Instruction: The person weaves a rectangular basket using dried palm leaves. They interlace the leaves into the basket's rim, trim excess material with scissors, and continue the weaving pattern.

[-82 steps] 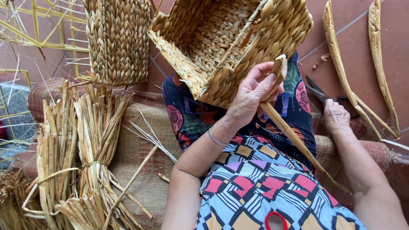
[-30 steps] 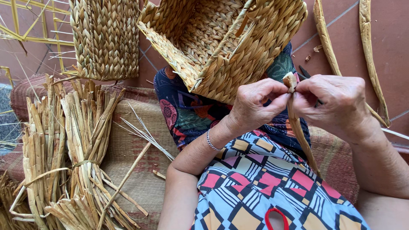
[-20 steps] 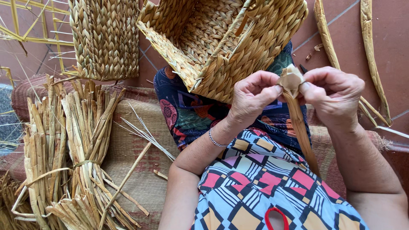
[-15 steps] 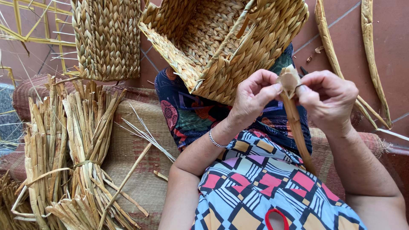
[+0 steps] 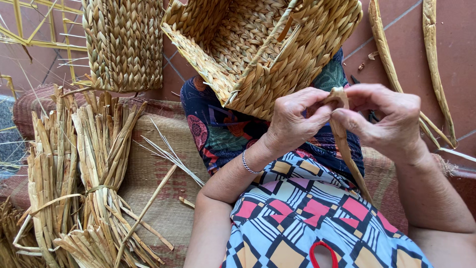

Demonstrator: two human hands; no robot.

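Both hands up at frame centre-right, working one dried reed strip point(image 5: 342, 134). Left hand point(image 5: 292, 121) pinched closed on the strip's top end, thumb and fingertips pressed on it. Right hand point(image 5: 386, 119) at 3 o'clock of the left, also pinched closed on the same end, fingers curled. Fingertips of the two hands meet on the strip. Strip folded at the top and hangs down toward 5 o'clock over the patterned dress point(image 5: 307, 218).

Square woven basket point(image 5: 263, 49) rests tilted on the lap at 11 o'clock of the hands, opening toward the camera, its near corner just beside the left hand. Second woven basket point(image 5: 124, 44) upright at 10 o'clock, well apart. Tied reed bundles point(image 5: 84, 168) lie at 9 o'clock on a woven mat point(image 5: 163, 193). Loose long reed strips point(image 5: 431, 64) on the tiled floor point(image 5: 461, 30) at 1 o'clock. Bracelet point(image 5: 246, 164) on left wrist.
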